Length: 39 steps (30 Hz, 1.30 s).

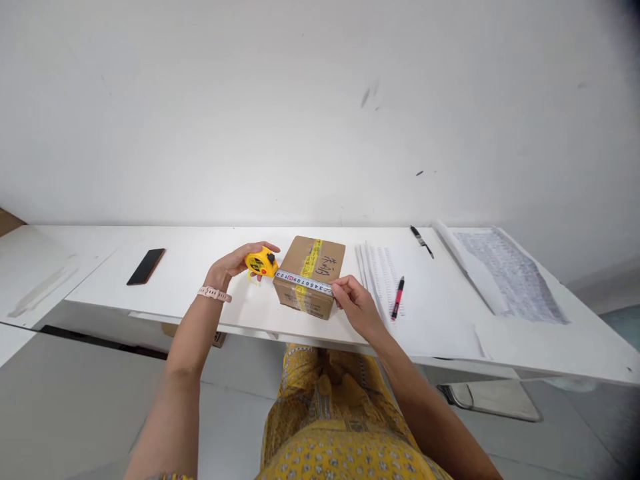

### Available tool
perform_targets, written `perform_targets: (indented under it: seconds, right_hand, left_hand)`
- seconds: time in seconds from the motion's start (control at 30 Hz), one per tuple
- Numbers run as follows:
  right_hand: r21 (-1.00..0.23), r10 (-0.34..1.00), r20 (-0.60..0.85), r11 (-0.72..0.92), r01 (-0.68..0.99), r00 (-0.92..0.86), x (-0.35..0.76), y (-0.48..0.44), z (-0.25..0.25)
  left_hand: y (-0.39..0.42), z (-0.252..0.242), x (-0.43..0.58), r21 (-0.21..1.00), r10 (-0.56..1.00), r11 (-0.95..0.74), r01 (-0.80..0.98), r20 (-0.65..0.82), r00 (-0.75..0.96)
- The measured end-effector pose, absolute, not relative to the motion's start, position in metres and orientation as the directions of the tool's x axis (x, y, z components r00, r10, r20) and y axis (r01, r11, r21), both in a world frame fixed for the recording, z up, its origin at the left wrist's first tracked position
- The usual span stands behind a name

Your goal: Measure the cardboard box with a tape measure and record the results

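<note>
The fingers [250, 248] of the left hand [227, 267] are curled around a yellow tape measure [261, 262], grasping its case just beside the left end of a cardboard box [313, 263]. The fingers [340, 285] of the right hand [355, 303] pinch the far end of the blade [303, 281] at the box's near right corner. The blade lies stretched along the box's near top edge. The box sits on a white worktop [200, 293], near its front edge, with yellow tape and handwriting on top. Right of it lie printed sheets [380, 273] and a red pen [398, 297]. Farther off are a black pen [421, 241] and a large printed paper [505, 273]. A dark phone [145, 266] lies well to the left.
</note>
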State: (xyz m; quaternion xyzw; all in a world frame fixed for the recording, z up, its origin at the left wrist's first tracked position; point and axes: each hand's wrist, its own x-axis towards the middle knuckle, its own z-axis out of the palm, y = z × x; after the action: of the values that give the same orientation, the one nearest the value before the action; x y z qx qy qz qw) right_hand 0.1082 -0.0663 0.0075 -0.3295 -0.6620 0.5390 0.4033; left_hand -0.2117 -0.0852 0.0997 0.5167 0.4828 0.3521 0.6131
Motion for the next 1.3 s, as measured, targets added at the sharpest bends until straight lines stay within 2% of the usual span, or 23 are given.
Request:
perform_targets:
  seconds: [0.2,0.3,0.47,0.57,0.67,0.77,0.83,0.9,0.97,1.03,1.13,1.3]
  right_hand:
    - [-0.979,0.869,0.168,0.202,0.022,-0.464,0.108,-0.066,0.009]
    - [-0.962,0.853,0.182,0.257,0.089,-0.49,0.111,-0.066,0.021]
    - [-0.817,0.777,0.31,0.513,0.264,-0.548,0.134,-0.078,0.067]
    - [-0.689,0.666,0.424,0.677,0.259,-0.614,0.151,-0.084,0.088]
    - [-0.699,0.582,0.379,0.69,0.19,-0.719,0.158,-0.08,0.086]
    - [-0.748,0.63,0.4,0.644,0.16,-0.665,0.15,-0.068,0.064]
    - [-0.649,0.594,0.503,0.739,0.181,-0.628,0.138,-0.058,0.045]
    - [-0.462,0.467,0.557,0.861,0.212,-0.687,0.125,-0.048,0.028]
    - [-0.321,0.381,0.561,0.919,0.23,-0.735,0.115,-0.04,0.016]
    - [-0.284,0.371,0.589,0.927,0.245,-0.718,0.107,-0.031,0.009]
    - [-0.318,0.409,0.624,0.911,0.261,-0.666,0.099,-0.018,0.01]
    - [-0.411,0.479,0.6,0.872,0.267,-0.64,0.083,0.013,0.03]
  left_hand:
    - [-0.086,0.097,-0.214,0.972,0.928,0.222,0.08,-0.235,0.29]
    - [-0.095,0.108,-0.214,0.975,0.93,0.186,0.123,-0.215,0.299]
    - [-0.142,0.138,-0.19,0.952,0.89,0.005,0.305,-0.143,0.432]
    - [-0.183,0.132,-0.156,0.922,0.854,-0.069,0.382,-0.143,0.499]
    - [-0.222,0.099,-0.127,0.962,0.875,0.018,0.272,-0.147,0.461]
    - [-0.257,0.052,-0.115,0.974,0.941,0.198,-0.109,-0.157,0.301]
    - [-0.274,0.026,-0.115,0.918,0.986,0.146,-0.369,-0.104,0.131]
    - [-0.285,0.009,-0.116,0.868,0.996,0.015,-0.497,-0.058,-0.071]
    - [-0.288,0.004,-0.118,0.853,0.974,-0.073,-0.517,-0.051,-0.221]
    - [-0.286,0.006,-0.118,0.86,0.958,-0.087,-0.503,-0.066,-0.279]
    - [-0.273,0.014,-0.114,0.88,0.963,-0.06,-0.471,-0.072,-0.259]
    - [-0.229,0.021,-0.1,0.903,0.985,-0.035,-0.429,-0.041,-0.166]
